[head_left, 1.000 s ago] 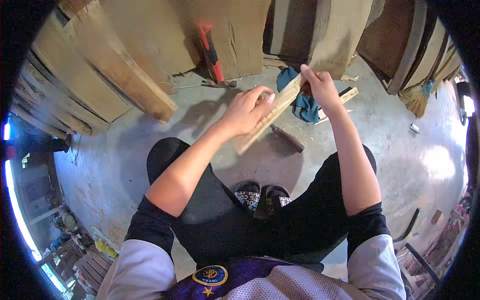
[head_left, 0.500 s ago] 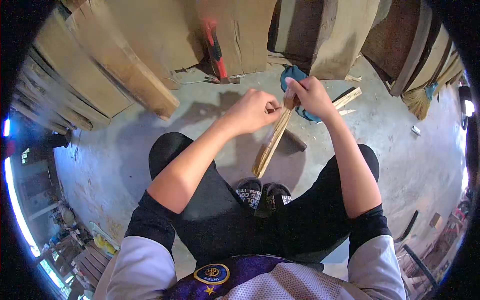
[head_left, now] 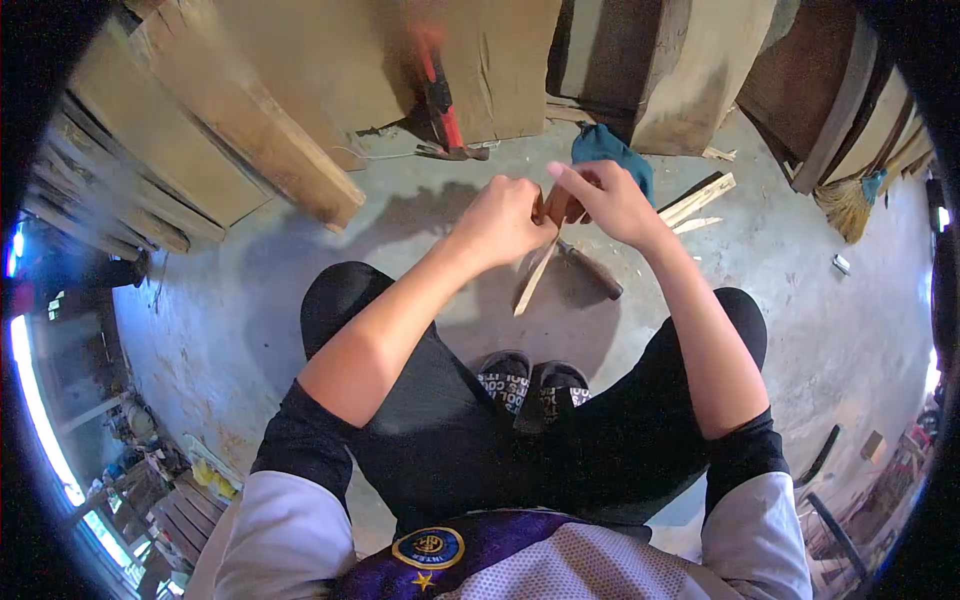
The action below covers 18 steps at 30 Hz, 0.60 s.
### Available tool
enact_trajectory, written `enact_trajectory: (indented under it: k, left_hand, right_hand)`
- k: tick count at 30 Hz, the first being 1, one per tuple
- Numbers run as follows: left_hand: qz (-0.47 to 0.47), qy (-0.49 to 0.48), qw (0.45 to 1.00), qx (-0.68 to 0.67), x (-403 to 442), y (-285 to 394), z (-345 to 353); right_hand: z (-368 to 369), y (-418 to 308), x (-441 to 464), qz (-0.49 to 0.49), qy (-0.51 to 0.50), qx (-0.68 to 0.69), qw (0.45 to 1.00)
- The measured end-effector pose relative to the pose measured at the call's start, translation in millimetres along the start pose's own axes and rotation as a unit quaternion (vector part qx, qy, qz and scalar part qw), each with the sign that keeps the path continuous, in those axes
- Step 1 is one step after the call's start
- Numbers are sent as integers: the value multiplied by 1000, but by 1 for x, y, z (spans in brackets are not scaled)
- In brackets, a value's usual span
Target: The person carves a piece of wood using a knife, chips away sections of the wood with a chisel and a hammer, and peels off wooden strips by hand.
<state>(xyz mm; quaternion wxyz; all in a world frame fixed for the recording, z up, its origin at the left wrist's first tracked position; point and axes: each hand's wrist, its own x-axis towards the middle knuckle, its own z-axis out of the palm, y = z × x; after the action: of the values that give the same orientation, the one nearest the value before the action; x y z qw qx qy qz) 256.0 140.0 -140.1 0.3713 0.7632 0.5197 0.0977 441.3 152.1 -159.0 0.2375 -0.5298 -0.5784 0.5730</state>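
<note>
Both my hands meet over the floor in front of my knees, at one narrow strip of wood. My left hand is closed on the strip near its upper part. Fingers of my right hand wrap round its top end, which they partly hide. The strip's pale lower end points down toward my sandals. Just behind it on the floor lies a tool with a brown wooden handle. A teal cloth is bunched beyond my right hand, beside split wood pieces.
A red-handled hammer leans against the boards at the back. Thick planks stand at the left. To the right are a straw broom and a small metallic object on the floor.
The wood strip has turned from slanting across between my hands to hanging steeply, and has then risen. My left hand has moved in beside my right and closed on it.
</note>
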Motion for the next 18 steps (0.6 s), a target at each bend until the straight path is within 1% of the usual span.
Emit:
enact_trajectory:
  k: [2, 5, 6, 8, 9, 11, 12, 14, 18]
  left_hand:
    - [16, 26, 1000, -8, 0, -5, 1]
    - [-6, 32, 999, -8, 4, -10, -2]
    - [-3, 38, 999, -26, 5, -11, -2]
    - [4, 50, 997, -61, 6, -15, -2]
    - [-25, 33, 994, -98, 6, -13, -4]
    - [-81, -4, 982, -171, 7, -10, -8]
    - [-94, -9, 979, -182, 8, -11, -9]
    - [-119, -16, 972, -203, 10, -13, -13]
    - [-104, -12, 960, -260, 13, -17, -14]
  right_hand:
    - [1, 0, -1, -36, -22, -9, 999]
    - [6, 23, 5, -86, -112, 55, 988]
    - [9, 19, 2, -80, -147, 159, 973]
    - [8, 26, 4, -90, -147, 72, 982]
    - [8, 24, 3, -94, -147, 29, 984]
    - [5, 21, 4, -50, -181, 27, 982]
    - [4, 15, 3, -28, -198, 27, 979]
    - [1, 2, -1, -24, -193, 14, 981]
    - [0, 6, 3, -29, -174, 40, 984]
